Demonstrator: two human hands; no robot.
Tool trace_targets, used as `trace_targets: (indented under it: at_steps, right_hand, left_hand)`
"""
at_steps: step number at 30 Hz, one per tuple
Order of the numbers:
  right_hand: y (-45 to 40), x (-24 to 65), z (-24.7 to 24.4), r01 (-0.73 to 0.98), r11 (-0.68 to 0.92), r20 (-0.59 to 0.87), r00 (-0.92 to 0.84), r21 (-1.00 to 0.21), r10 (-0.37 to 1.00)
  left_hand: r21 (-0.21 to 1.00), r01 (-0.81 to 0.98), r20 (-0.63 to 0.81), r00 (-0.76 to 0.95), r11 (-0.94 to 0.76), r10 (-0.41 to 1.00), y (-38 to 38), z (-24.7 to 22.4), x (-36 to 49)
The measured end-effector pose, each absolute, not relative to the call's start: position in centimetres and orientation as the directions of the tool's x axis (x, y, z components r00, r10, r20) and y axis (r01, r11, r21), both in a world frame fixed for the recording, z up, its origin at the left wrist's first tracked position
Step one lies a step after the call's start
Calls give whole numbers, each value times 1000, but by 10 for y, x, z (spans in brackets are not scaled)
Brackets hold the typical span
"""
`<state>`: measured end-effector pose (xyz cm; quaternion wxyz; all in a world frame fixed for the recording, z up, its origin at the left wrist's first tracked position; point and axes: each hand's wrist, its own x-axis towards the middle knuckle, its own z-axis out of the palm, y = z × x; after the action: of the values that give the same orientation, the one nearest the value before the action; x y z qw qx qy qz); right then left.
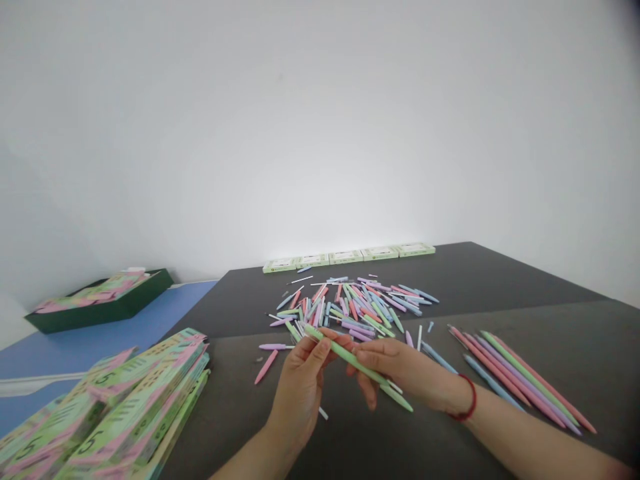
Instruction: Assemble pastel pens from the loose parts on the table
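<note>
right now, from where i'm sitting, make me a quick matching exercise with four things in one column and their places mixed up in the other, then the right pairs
Things
1. green pen
2. flat boxes
3. dark green tray
4. red bracelet

Places
A. on the blue surface
B. around the right wrist
C. between the left hand and the right hand
D. in a row near the far edge of the dark table

Right pairs: 1-C, 2-D, 3-A, 4-B
</note>
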<state>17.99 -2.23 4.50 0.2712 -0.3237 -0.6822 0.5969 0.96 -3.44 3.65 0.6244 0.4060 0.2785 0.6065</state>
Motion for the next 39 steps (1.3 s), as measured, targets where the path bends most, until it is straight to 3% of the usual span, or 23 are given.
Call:
trace_targets:
  at_steps: [3,5,6,8,10,13,15,18,22,25,27,28,30,33,36,37,39]
  right_hand:
    - [-29,181,58,526,407,124,-491,-746,862]
    - [-33,180,62,649,445,195,-422,-617,885]
    - [-35,179,62,629,443,193,-426,-638,884]
    - [-36,176,58,418,364,122,-502,-832,856]
    - [-35,175,51,57,103,43,-640,-993,767]
    - [-32,174,41,-272,-329,28,-806,-904,591]
    - [-31,173,37,-321,-399,40,-818,-859,573]
    - [-30,170,38,-291,-209,79,-736,-934,672]
    - [-33,170,47,-35,213,187,-634,-976,750]
    - [-37,174,55,314,465,265,-512,-828,817]
    - [-39,176,59,488,500,306,-424,-715,852]
    - [-40,175,59,509,489,306,-402,-708,863]
    - [-40,172,57,389,418,233,-441,-821,867]
    - [-39,166,49,-52,43,66,-613,-998,787]
    - [-36,164,40,-300,-313,2,-725,-901,689]
    - [-35,165,38,-311,-337,4,-740,-889,673]
    - [-32,168,38,-249,-225,35,-741,-942,671]
  left_hand:
    - [825,-558,167,79,-95,983,-36,37,12]
    - [809,-580,165,68,-95,984,-40,40,13]
    - [805,-585,164,70,-92,984,-42,42,14]
    - [805,-586,172,79,-94,982,-46,47,14]
    - [811,-577,185,95,-98,978,-50,52,13]
    - [818,-568,187,116,-89,975,-53,56,13]
    - [831,-549,192,122,-95,974,-53,55,13]
    - [884,-452,199,141,-116,970,-49,48,12]
    - [938,-324,189,168,-127,968,-45,40,10]
    - [941,-299,205,137,-157,969,-43,37,8]
    - [943,-285,214,127,-171,969,-43,36,7]
    - [946,-274,217,131,-175,967,-43,36,6]
    - [949,-256,224,145,-182,964,-43,36,6]
    - [950,-258,223,165,-177,961,-46,37,7]
    - [946,-284,212,182,-155,960,-48,38,9]
    - [946,-286,211,181,-154,961,-48,38,9]
    - [950,-270,210,169,-160,963,-47,36,9]
